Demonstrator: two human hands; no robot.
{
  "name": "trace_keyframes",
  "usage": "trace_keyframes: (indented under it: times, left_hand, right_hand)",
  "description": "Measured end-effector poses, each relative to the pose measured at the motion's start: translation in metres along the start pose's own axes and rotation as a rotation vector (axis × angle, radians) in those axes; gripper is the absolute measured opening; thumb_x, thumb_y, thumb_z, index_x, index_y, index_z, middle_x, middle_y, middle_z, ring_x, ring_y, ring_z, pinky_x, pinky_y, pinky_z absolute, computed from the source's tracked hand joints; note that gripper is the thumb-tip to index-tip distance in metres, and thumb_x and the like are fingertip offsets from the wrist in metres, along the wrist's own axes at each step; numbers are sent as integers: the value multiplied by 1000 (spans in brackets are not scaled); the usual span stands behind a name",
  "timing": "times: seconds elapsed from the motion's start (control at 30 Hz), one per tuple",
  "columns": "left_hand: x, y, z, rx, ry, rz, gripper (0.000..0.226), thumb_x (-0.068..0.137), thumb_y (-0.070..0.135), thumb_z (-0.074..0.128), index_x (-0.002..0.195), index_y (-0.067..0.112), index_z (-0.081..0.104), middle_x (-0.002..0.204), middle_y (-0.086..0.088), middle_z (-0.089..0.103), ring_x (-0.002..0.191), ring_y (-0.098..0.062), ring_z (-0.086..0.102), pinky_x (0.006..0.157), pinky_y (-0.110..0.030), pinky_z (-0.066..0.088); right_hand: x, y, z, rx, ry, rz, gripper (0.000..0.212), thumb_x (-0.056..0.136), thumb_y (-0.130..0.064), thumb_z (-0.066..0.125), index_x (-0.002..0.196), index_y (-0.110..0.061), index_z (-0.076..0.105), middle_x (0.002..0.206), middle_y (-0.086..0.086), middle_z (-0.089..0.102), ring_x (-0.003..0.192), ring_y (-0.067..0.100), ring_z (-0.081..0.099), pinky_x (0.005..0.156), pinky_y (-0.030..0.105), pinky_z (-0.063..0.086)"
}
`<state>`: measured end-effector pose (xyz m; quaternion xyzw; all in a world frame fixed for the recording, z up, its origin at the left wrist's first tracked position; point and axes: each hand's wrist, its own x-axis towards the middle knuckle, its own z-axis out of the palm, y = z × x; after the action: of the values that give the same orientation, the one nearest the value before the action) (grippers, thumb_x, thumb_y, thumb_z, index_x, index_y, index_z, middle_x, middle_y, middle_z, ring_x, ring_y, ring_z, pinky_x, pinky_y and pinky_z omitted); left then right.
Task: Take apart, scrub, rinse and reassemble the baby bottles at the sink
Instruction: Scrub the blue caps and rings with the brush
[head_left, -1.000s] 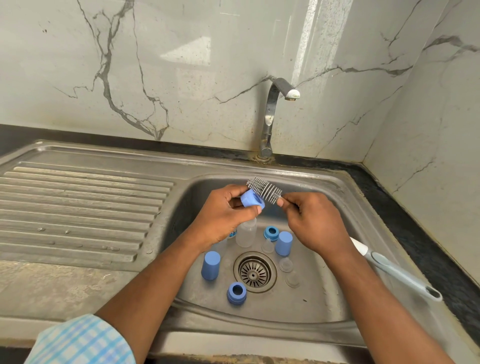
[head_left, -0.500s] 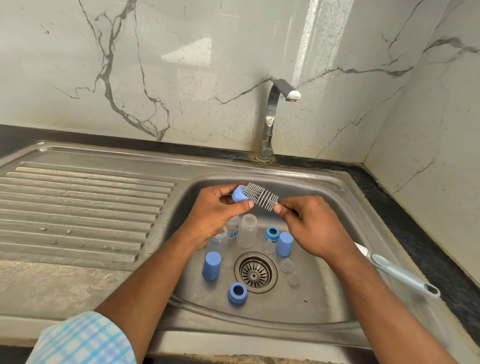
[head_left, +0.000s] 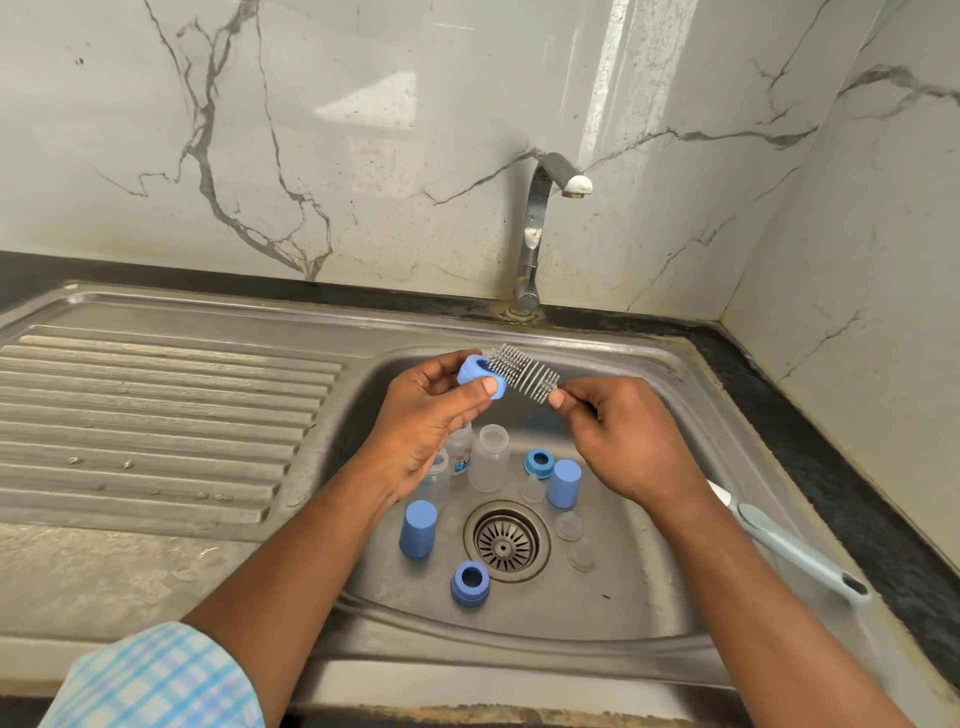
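The steel sink (head_left: 691, 395) is holding the bottle parts. Near the drain (head_left: 506, 540) three clear bottles are standing: one open bottle (head_left: 488, 457), one w/ a printed label (head_left: 460, 449) and one (head_left: 435, 480) partly hidden under the left wrist. A blue cap (head_left: 418, 527) is standing left of the drain, another blue cap (head_left: 564, 482) on the right side. One blue ring (head_left: 538, 462) is lying just beside that right cap, and a second blue ring (head_left: 470, 583) in front of the drain. Three clear teats (head_left: 569, 525) are lying approx. right of the drain.

Above the basin, the left hand (head_left: 421, 426) is gripping a blue collar (head_left: 480, 376) between thumb and fingers. The right hand (head_left: 628, 441) is pinching the grey brush (head_left: 524, 371) close to the bristles; the brush tip is sitting inside the collar. The long handle (head_left: 795, 545) is sticking out behind the right wrist, over the sink edge.

The ribbed drainboard (head_left: 156, 415) is lying on the left. The tap (head_left: 545, 228) is standing behind, no water seen running. The wall (head_left: 363, 130) is white marble w/ grey veins; the counter is black.
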<state>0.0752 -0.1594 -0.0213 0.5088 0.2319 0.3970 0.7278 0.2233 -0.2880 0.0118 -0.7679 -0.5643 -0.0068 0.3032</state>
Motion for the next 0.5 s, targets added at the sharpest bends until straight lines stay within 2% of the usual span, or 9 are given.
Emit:
trace_keyframes:
  times: [0.17,0.3,0.5]
  left_hand:
    - [-3,-1,4,-5,-47,-28,31,78,3,73,108,10,68,103,-7,76,100,-20,72,86,-29,58]
    - [2,1,-1,-71,22,-29,18,89,3,65,105,10,69,103,-9,76,101,-19,72,87,-28,58]
    - [-4,-1,5,-53,-85,-57,22,87,3,64,109,6,68,104,-11,75,100,-21,72,86,-29,59]
  right_hand:
    - [1,3,1,-33,28,37,30,100,-34,53,76,-21,65,51,-7,49,47,10,44,48,27,29]
    - [-3,-4,0,46,-52,-12,39,100,-35,53,62,-26,50,49,-6,41,45,10,36,48,26,26]
    - [1,-2,-1,-13,1,57,30,100,-33,53,71,-24,59,50,-7,46,46,9,41,48,27,27]
